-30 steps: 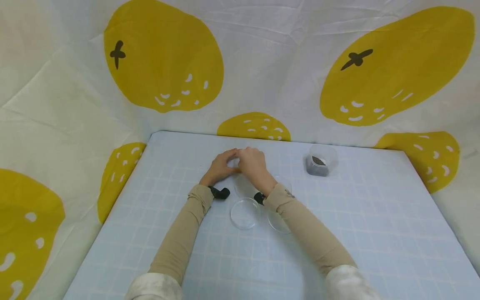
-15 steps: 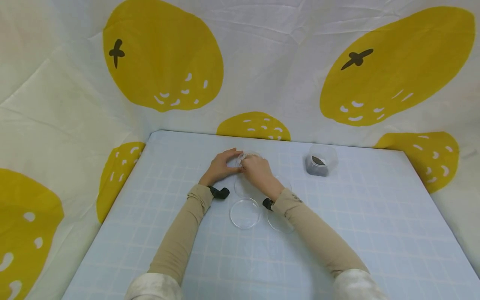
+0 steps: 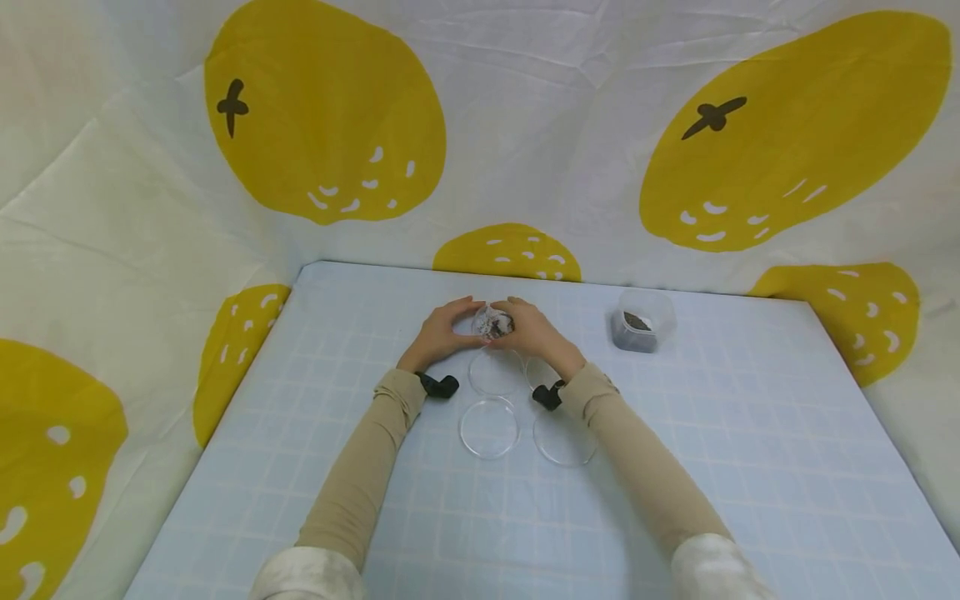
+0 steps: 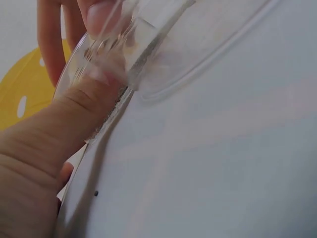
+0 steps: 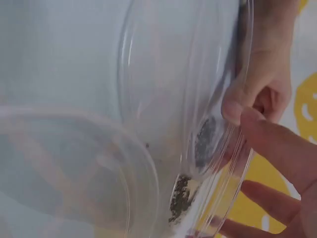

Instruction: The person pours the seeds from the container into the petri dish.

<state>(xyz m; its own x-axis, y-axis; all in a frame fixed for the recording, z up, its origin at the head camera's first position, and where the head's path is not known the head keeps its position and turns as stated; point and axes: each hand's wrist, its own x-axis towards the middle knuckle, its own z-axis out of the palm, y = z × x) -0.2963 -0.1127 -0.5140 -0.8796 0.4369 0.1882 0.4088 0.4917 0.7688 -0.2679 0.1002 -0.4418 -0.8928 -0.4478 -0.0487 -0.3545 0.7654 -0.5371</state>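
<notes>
Held dish (image 3: 492, 323): one, transparent and round, gripped between two hands towards the far side of the surface (image 3: 450, 500); white and dark grainy matter shows in it; whether its base touches the surface, I cannot tell.
Left hand (image 3: 438, 335): one, thumb and fingers curved round the left side of the held dish, pinching it; one dark grain (image 4: 96, 193) lies near it in the left wrist view.
Surface dishes (image 3: 489, 457): four, transparent and round; left to right, near dish (image 3: 489, 427), middle dish (image 3: 496, 372) just in front of the held one, half-hidden dish (image 3: 538, 373) partly covered by the right hand (image 3: 536, 333), rightmost dish (image 3: 565, 437) beside the near one.
Right hand: one, thumb and fingers curved round the right side of the held dish, pinching it.
Square container (image 3: 634, 335): one, transparent, dark grains inside, well apart from both hands.
</notes>
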